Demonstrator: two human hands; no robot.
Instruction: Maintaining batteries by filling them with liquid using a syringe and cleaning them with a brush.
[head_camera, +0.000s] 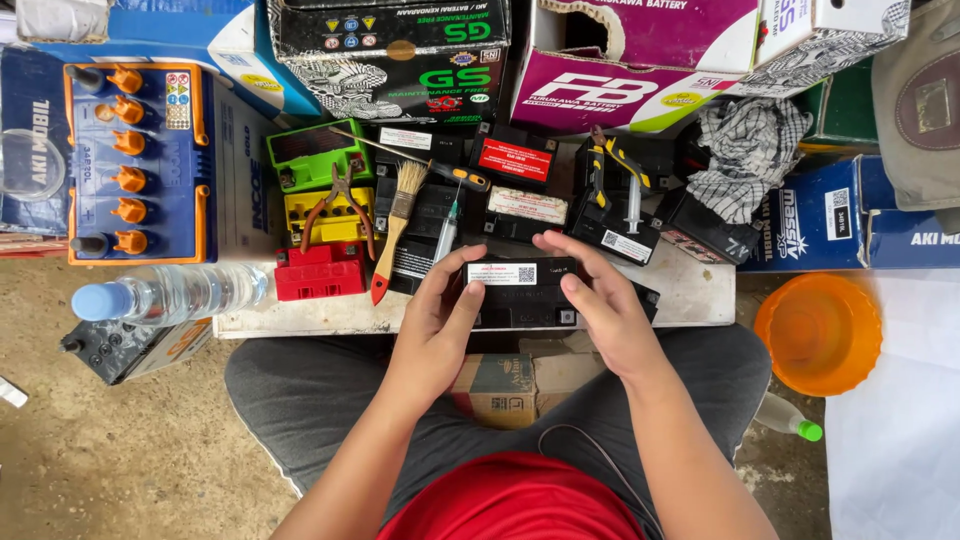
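Head view: a small black battery (520, 290) is gripped between both hands, long axis running from left hand (440, 320) to right hand (595, 300). Each hand is clamped on one end, equally near; a paintbrush (395, 230) lies beyond the left hand.

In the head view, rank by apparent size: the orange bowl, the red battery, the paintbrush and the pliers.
1. Orange bowl, clearly largest.
2. Red battery.
3. Paintbrush and pliers: similar length, both slim, too close to rank.
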